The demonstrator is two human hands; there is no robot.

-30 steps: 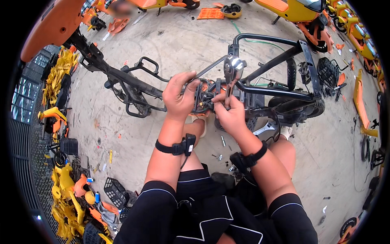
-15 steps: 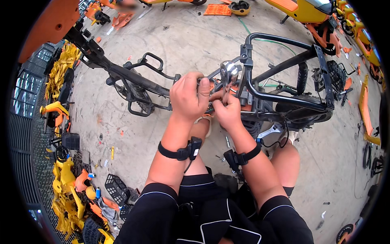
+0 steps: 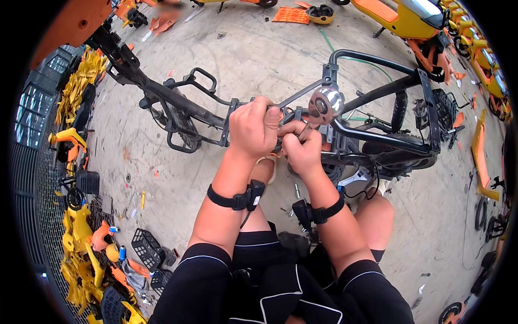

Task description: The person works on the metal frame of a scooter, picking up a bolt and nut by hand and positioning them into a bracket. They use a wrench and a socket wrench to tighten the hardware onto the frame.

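Note:
My right hand (image 3: 303, 152) is closed round the handle of a ratchet wrench (image 3: 326, 104), whose round chrome head points up and away, tilted right. Close beside it, my left hand (image 3: 253, 127) is a fist with the thumb on top, over the middle of a stripped black scooter frame (image 3: 186, 105). What the left fingers grip is hidden behind the hand. Both hands are at the low middle section of the frame, between its front tube and the rear rack tubing.
An adjustable wrench (image 3: 356, 177) lies by my right leg, near a black cable. A black plastic crate (image 3: 147, 248) and yellow body panels (image 3: 81, 259) lie left. A yellow helmet (image 3: 320, 14) and an orange mat (image 3: 290, 15) are on the far floor, with yellow scooters at right.
The ratchet wrench's head has swung right and nearer, and its round face now shows. My left hand stays almost in place; the view has shifted slightly.

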